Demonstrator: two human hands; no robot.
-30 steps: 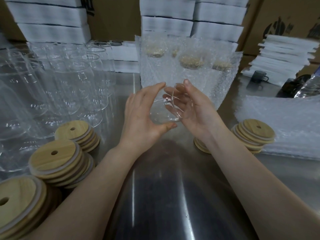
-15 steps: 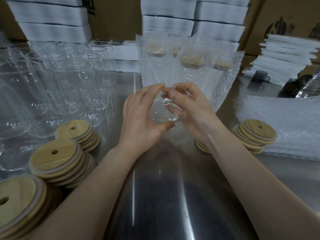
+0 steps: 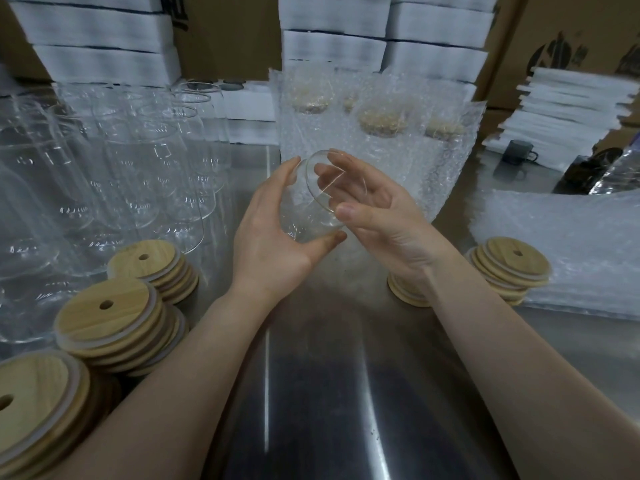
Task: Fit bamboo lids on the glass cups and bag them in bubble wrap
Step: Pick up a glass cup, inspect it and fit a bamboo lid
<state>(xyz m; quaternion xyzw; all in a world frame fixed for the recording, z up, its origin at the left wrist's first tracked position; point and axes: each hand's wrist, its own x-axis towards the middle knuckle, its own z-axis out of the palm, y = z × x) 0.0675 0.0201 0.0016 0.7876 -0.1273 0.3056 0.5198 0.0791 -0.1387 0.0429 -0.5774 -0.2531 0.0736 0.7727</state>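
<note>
**Glass cup held tilted over the centre of the table**

Along the bottom of the frame, a bare strip of the brushed steel table [image 3: 329, 393] runs up between the two forearms. At lower left, three stacks of round bamboo lids with straw holes [image 3: 104, 313] crowd the frame's edge, close beside the left forearm.

At mid-frame the left hand [image 3: 270, 237] grips a clear glass cup [image 3: 311, 202] round its body, thumb beneath and fingers over the top. The cup is off the table, tilted, with its mouth to the right. The right hand [image 3: 384, 216] lies palm up, fingers nearly straight across that mouth and thumb tip on the near rim.

Partly hidden under the right wrist sits a single bamboo lid [image 3: 405, 296]. To its right, a smaller lid stack [image 3: 512, 265] touches the edge of a pile of flat bubble-wrap bags [image 3: 571, 244].

Just behind the hands stand bubble-wrapped, lidded cups [image 3: 381, 133]. Rows of empty glass cups [image 3: 121, 174] fill the left side. White foam stacks [image 3: 104, 39] and brown cardboard boxes [image 3: 571, 29] close off the back.
</note>
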